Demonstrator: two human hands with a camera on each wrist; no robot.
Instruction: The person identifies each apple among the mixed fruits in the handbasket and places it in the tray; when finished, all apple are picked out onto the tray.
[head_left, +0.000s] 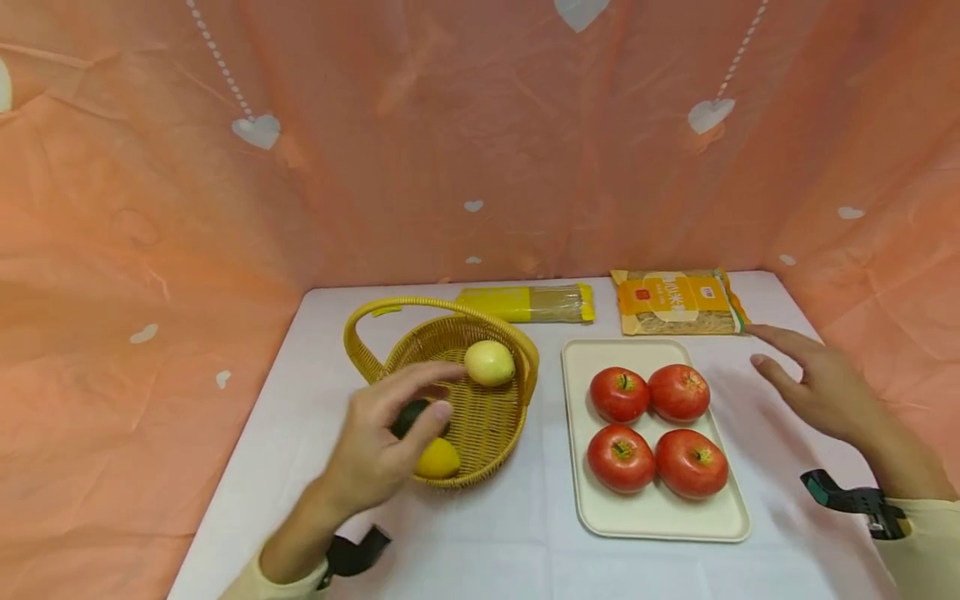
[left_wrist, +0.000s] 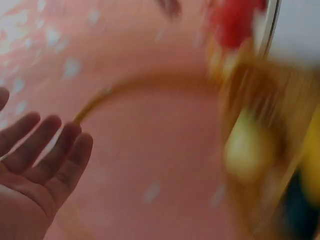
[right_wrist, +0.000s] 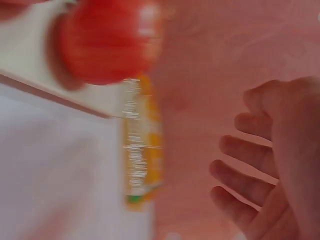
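My left hand [head_left: 382, 437] hovers over the near left part of a wicker basket [head_left: 487, 433], fingers relaxed and holding nothing. Inside the basket lie a pale yellow-green fruit [head_left: 490, 363], a yellow lemon-like fruit [head_left: 438, 459] and a dark green fruit [head_left: 408, 417], partly covered by the hand. Off to the right, my right hand [head_left: 828, 387] is in the air beside a cream tray [head_left: 600, 521], its fingers loosely extended and nothing in them. Several red apples [head_left: 620, 458] sit on that tray. Both wrist views are blurred; the left one shows the basket's fruit [left_wrist: 250, 150].
Behind the basket lies a yellow pack of noodles [head_left: 525, 303]. An orange-labelled noodle bag [head_left: 675, 302] is at the back right, near my right fingertips. The arched basket handle [head_left: 420, 302] stands up. A pink curtain [head_left: 480, 142] with hearts borders the white table [head_left: 517, 558].
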